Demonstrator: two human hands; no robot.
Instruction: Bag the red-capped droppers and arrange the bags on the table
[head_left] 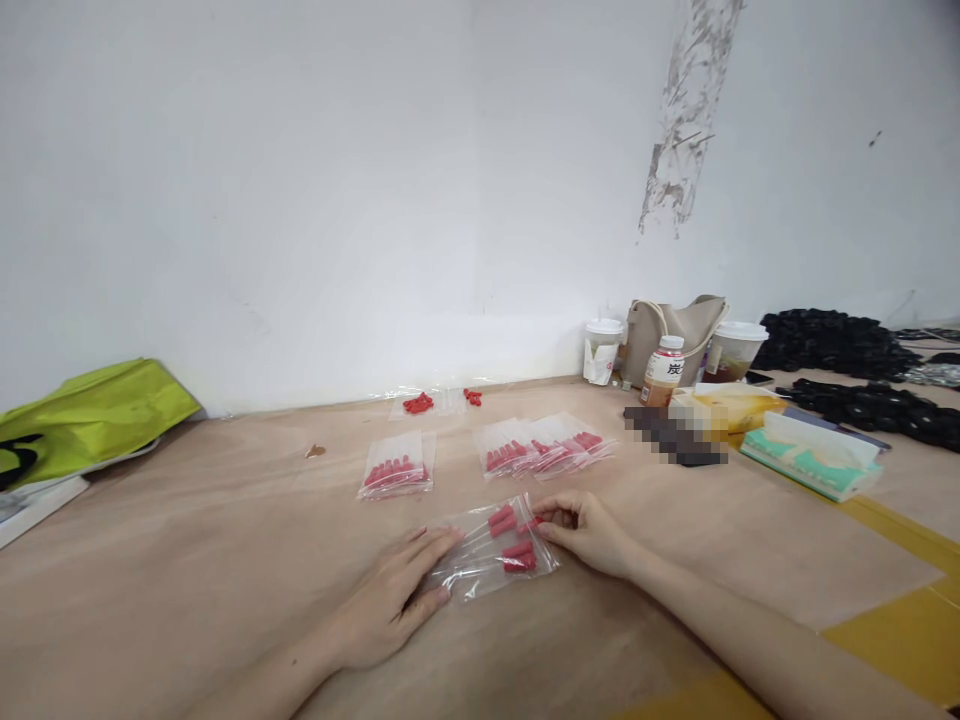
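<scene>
A clear zip bag (476,575) lies flat between my hands. Inside it are several red-handled pieces (517,555) with thin, pale shafts pointing left; they resemble small screwdrivers. My left hand (394,595) rests on the bag's left end, fingers stretched out and thumb apart from them. At the bag's right edge, by the zip strip, the fingertips of my right hand (581,530) pinch another red handle (536,522), whose far end is hard to see. Beyond the hands lie a stack of filled bags (397,465) and an overlapping row of filled bags (544,445).
Small red parts (418,403) sit on clear plastic near the wall. To the right stand a drink bottle (663,372), lidded cups (737,350), a grey bag (637,340) and tissue packs (810,457). Black coiled items (832,345) are behind. A yellow-green bag (112,415) lies left.
</scene>
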